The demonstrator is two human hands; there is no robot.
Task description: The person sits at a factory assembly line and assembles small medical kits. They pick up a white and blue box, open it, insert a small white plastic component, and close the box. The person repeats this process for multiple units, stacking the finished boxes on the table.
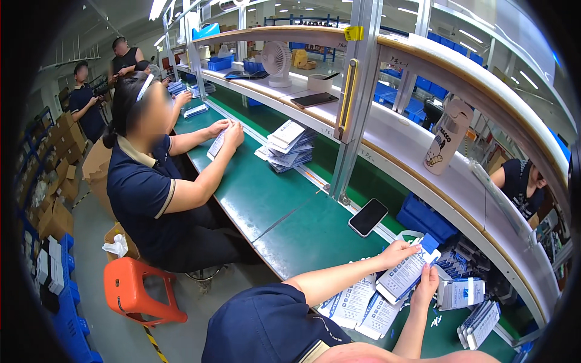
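My left hand (398,254) grips the top end of a white and blue carton (400,277), close to its raised blue flap (429,243). Fingers of my right hand (428,283) are closed on the same carton's right edge. The carton is tilted above the green table, its printed face toward me. Beneath it, several flat cartons (352,302) of the same kind lie overlapping on the table. Right of my hands sits a bundle of cartons (461,294), and nearer the table's right end leans a row of cartons (479,324).
A smartphone (368,218) lies on the green table (290,212), near a blue bin (426,218) under the shelf. On the shelf stand a tumbler (448,137) and a fan (276,64). A co-worker (145,175) at left holds a carton; an orange stool (140,290) stands behind.
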